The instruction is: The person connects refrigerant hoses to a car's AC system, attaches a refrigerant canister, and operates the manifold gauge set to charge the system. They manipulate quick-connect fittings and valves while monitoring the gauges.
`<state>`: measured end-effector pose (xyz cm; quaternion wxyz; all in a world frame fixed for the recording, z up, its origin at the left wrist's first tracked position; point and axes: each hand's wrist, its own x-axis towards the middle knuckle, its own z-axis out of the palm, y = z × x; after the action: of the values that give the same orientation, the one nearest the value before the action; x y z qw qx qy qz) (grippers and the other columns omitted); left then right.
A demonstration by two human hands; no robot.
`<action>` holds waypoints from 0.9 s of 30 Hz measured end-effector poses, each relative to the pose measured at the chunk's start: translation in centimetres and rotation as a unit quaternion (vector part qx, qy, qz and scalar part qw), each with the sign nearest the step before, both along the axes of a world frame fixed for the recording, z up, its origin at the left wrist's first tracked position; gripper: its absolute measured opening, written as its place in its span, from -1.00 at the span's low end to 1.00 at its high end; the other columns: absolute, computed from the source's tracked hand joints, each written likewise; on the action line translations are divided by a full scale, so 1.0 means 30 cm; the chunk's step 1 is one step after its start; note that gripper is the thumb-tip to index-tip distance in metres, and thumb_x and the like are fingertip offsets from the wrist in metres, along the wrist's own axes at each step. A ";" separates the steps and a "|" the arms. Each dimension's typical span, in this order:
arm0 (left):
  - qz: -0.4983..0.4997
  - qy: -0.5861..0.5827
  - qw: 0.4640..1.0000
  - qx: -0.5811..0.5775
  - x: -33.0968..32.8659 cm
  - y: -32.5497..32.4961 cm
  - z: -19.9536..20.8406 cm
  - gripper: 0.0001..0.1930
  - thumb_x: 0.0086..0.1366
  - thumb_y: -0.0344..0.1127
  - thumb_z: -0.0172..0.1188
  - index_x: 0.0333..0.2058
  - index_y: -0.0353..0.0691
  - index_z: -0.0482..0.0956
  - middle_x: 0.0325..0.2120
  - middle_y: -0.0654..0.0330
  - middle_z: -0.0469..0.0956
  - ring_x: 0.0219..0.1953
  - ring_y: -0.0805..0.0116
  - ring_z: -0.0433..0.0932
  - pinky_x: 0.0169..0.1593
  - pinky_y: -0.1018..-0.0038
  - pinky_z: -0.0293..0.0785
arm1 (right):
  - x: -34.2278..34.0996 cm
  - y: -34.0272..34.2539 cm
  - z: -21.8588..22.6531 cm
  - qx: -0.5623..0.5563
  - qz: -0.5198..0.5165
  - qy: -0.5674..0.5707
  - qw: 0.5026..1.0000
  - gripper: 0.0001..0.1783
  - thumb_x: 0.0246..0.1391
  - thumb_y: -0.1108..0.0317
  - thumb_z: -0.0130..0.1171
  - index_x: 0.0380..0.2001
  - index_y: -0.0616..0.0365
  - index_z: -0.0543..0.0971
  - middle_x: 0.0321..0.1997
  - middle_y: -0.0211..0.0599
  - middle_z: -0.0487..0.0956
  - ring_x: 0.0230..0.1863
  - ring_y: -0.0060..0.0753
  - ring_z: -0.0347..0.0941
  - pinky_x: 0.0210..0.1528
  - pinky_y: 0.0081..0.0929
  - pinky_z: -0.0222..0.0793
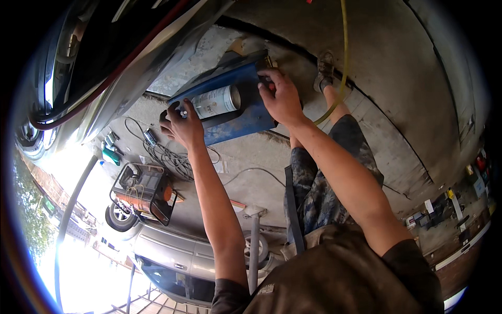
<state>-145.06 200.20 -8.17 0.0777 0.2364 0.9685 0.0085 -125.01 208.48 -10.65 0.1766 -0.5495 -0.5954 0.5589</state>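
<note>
A white cylindrical can [215, 101] with printed labelling lies on its side on a blue metal case [246, 116], its round base facing right. My left hand [184, 125] is at the can's left end, its fingers curled around a small shiny fitting [183, 111] there. At the right end of the blue case is my right hand [282, 99], thumb and fingers bent together. Something small, dark and reddish shows between them, too hidden to name.
A yellow hose [344, 52] runs down past my foot. On the left stand a vehicle [130, 68] with a dark red hose [115, 73] and an orange-black generator [144, 191]. Coiled cable [167, 157] lies on the concrete. A silver car [178, 256] is farther off; tools lie at right.
</note>
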 end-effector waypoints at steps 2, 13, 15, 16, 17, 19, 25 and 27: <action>-0.100 0.024 0.994 0.043 -0.028 -0.003 -0.012 -0.60 0.12 0.06 0.05 -0.15 -0.04 0.48 -0.05 0.01 0.30 0.06 -0.03 0.12 0.08 0.11 0.01 | 0.066 0.060 -0.006 -0.142 -0.011 -0.064 0.988 -0.60 -0.14 0.41 0.01 -0.12 0.17 0.42 -0.09 0.07 0.43 -0.05 -0.01 0.37 -0.04 -0.30 0.31; -0.182 -0.165 0.965 0.096 -0.044 0.069 -0.001 -0.70 0.21 -0.09 0.03 -0.27 -0.20 0.54 -0.27 0.08 0.52 -0.14 0.06 0.38 -0.06 0.29 0.26 | 0.093 -0.110 -0.203 -0.259 0.086 -0.096 0.957 -0.50 -0.21 0.43 -0.09 -0.07 0.27 0.40 -0.12 0.20 0.43 -0.06 0.12 0.35 0.01 -0.27 0.26; -0.184 -0.162 0.965 0.096 -0.038 0.066 0.000 -0.69 0.21 -0.10 0.03 -0.27 -0.22 0.54 -0.28 0.07 0.53 -0.15 0.07 0.39 -0.07 0.29 0.27 | 0.077 -0.145 -0.216 -0.257 0.058 -0.081 0.961 -0.46 -0.20 0.46 -0.09 -0.01 0.17 0.37 -0.07 0.17 0.38 -0.04 0.14 0.32 0.04 -0.26 0.24; -0.201 -0.139 0.965 0.098 -0.037 0.066 -0.002 -0.68 0.21 -0.11 0.02 -0.29 -0.25 0.55 -0.32 0.04 0.54 -0.21 0.05 0.44 -0.11 0.29 0.31 | 0.075 -0.163 -0.218 -0.246 0.053 -0.080 0.965 -0.45 -0.21 0.47 -0.08 0.01 0.14 0.37 -0.05 0.16 0.36 -0.02 0.14 0.31 0.04 -0.26 0.24; -0.202 -0.149 0.962 0.108 -0.041 0.073 -0.005 -0.68 0.21 -0.11 0.02 -0.29 -0.27 0.55 -0.34 0.02 0.54 -0.23 0.04 0.45 -0.12 0.29 0.32 | 0.074 -0.174 -0.224 -0.234 0.047 -0.079 0.968 -0.43 -0.21 0.48 -0.08 0.02 0.11 0.36 -0.02 0.16 0.34 0.00 0.14 0.29 0.05 -0.26 0.24; -0.201 -0.172 0.956 0.128 -0.039 0.092 -0.011 -0.66 0.22 -0.11 0.02 -0.31 -0.31 0.54 -0.36 -0.02 0.54 -0.27 0.03 0.47 -0.14 0.29 0.33 | 0.075 -0.155 -0.216 -0.279 0.065 -0.079 0.955 -0.40 -0.20 0.48 -0.06 0.05 0.04 0.34 0.03 0.14 0.29 0.04 0.12 0.26 0.07 -0.26 0.23; -0.140 -0.214 0.960 0.113 -0.096 0.089 -0.019 -0.58 0.23 -0.07 0.00 -0.22 -0.39 0.51 -0.31 -0.04 0.54 -0.24 0.12 0.50 -0.13 0.36 0.35 | 0.054 -0.138 -0.201 -0.336 0.076 -0.075 0.936 -0.42 -0.22 0.46 -0.02 0.03 0.07 0.36 0.05 0.10 0.31 0.06 0.04 0.27 0.08 -0.28 0.23; -0.131 -0.230 0.958 0.109 -0.103 0.086 -0.016 -0.58 0.23 -0.07 0.00 -0.22 -0.39 0.51 -0.32 -0.04 0.54 -0.25 0.15 0.50 -0.14 0.38 0.35 | 0.040 -0.147 -0.182 -0.299 0.106 -0.108 0.942 -0.42 -0.22 0.44 0.00 0.02 0.08 0.36 0.09 0.07 0.25 0.07 0.04 0.24 0.10 -0.31 0.20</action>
<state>-148.16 202.77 -8.67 0.2729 0.3600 0.8781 0.1578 -123.82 204.08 -16.12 -0.1220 -0.5677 -0.4710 0.6640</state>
